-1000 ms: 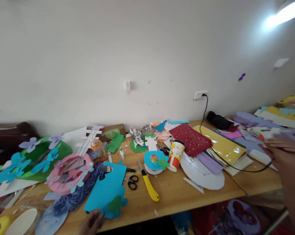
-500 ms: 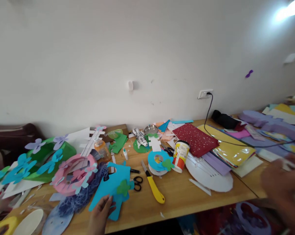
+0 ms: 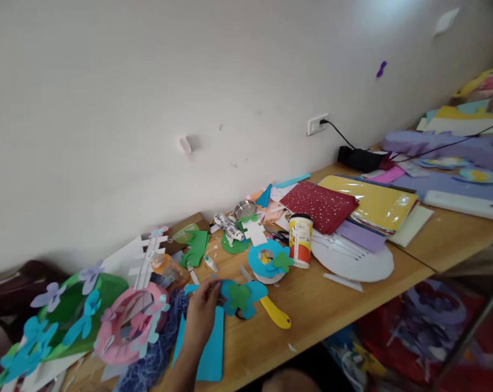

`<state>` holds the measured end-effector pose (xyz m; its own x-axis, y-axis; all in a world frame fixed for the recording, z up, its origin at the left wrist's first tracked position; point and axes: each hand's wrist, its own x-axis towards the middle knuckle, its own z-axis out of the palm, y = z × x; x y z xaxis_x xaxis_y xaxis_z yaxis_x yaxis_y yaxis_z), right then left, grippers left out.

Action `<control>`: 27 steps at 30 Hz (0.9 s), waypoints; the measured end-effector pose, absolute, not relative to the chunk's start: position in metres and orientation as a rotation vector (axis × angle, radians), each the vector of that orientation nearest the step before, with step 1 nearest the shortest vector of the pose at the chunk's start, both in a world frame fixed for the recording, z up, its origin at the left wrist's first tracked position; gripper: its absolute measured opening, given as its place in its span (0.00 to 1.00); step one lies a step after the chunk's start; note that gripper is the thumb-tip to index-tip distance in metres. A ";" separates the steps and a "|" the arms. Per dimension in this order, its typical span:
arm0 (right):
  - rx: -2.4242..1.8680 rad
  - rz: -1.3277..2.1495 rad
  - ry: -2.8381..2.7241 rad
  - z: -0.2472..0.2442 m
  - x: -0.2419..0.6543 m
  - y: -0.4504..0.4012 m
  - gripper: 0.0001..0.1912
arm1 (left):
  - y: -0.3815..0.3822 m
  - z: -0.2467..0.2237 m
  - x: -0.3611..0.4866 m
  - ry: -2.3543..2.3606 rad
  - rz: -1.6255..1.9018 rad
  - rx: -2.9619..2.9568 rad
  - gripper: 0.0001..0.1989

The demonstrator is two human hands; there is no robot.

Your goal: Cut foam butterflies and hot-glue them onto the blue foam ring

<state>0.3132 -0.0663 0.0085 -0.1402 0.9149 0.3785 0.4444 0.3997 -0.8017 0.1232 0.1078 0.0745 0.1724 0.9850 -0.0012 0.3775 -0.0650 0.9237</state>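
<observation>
My left hand (image 3: pixel 204 304) is closed in a pinch on the left edge of a blue paper flower (image 3: pixel 242 298) with a smaller green flower at its centre. The flower is above the table, partly in front of the scissors and the yellow-handled knife (image 3: pixel 277 313). Under my wrist lies a sheet of blue paper (image 3: pixel 212 354). My right hand is out of view; a blurred skin-coloured shape at the bottom edge cannot be made out. Behind the flower sits a blue paper ring (image 3: pixel 254 257) with a green and blue flower on it.
Left stand a pink flower-trimmed ring (image 3: pixel 107 343), a green paper piece with flowers (image 3: pixel 111 286) and blue yarn (image 3: pixel 148 359). A glue bottle (image 3: pixel 211 264), a yellow-and-red cup (image 3: pixel 300 242), a dark red sheet (image 3: pixel 320 206) and yellow packs (image 3: pixel 369 201) lie behind. A cable runs from the wall socket (image 3: pixel 317 124).
My left hand has lifted the blue-and-green flower up and right, off the blue paper. My right hand has left the view. The camera has turned right and tilted.
</observation>
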 end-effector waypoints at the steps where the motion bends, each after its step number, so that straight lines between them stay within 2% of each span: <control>1: -1.230 0.622 -1.681 0.014 0.312 -0.053 0.26 | 0.108 0.076 0.126 1.325 0.884 1.586 0.18; 4: -1.456 0.568 -1.334 0.032 0.322 -0.006 0.36 | 0.112 0.073 0.135 1.281 0.883 1.501 0.18; 5: -1.484 0.648 -1.276 0.037 0.328 0.010 0.38 | 0.115 0.070 0.137 1.267 0.890 1.468 0.19; 7: -1.472 0.874 -1.250 0.044 0.342 0.037 0.30 | 0.124 0.063 0.143 1.243 0.900 1.412 0.22; 9: -1.489 0.915 -1.315 0.046 0.353 0.057 0.21 | 0.133 0.055 0.150 1.223 0.905 1.345 0.26; 13: -1.644 0.770 -1.395 0.043 0.367 0.080 0.21 | 0.144 0.035 0.164 1.199 0.881 1.224 0.31; 17: -1.809 0.706 -1.441 0.042 0.372 0.094 0.20 | 0.150 0.015 0.178 1.194 0.851 1.201 0.25; 23: -1.989 0.560 -1.545 0.044 0.367 0.103 0.26 | 0.170 0.004 0.193 1.242 0.856 1.302 0.11; 27: -2.054 0.482 -1.614 0.039 0.364 0.106 0.28 | 0.180 0.002 0.199 1.288 0.843 1.393 0.08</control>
<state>0.3638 0.1057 0.0390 0.2423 0.9700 0.0192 0.8005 -0.1888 -0.5688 0.1993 0.1796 0.0021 0.1841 0.9731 -0.1384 0.2619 0.0872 0.9612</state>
